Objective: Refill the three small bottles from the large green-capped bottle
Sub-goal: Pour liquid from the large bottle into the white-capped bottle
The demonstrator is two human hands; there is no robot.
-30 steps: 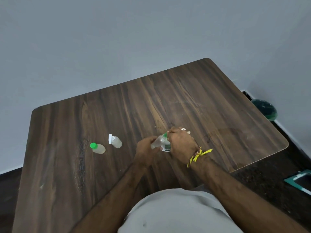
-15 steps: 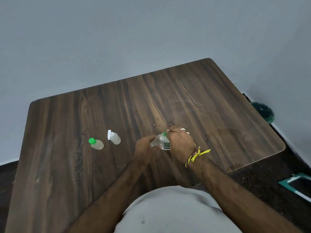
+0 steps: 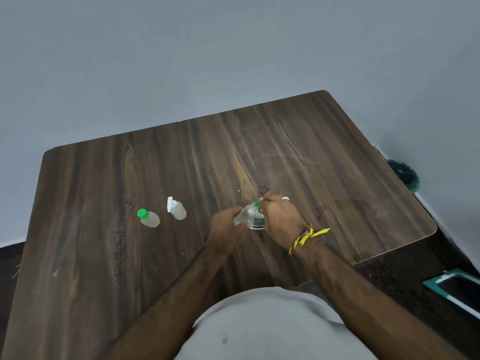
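while both forearms converge over the table (image 3: 324, 162), the left hand (image 3: 226, 227) grips a tilted small bottle (image 3: 243, 216); the right hand (image 3: 281, 216) curls around the large bottle (image 3: 257, 224), right of two standing small bottles (image 3: 177, 209).

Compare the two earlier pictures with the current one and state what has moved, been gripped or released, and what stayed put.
Nothing visibly changed. The left hand still grips the small clear plastic bottle, and the right hand still holds the large green-capped bottle against it. The green-capped small bottle and the white flip-cap small bottle stand unmoved on the dark wooden table; only the camera shifted slightly.
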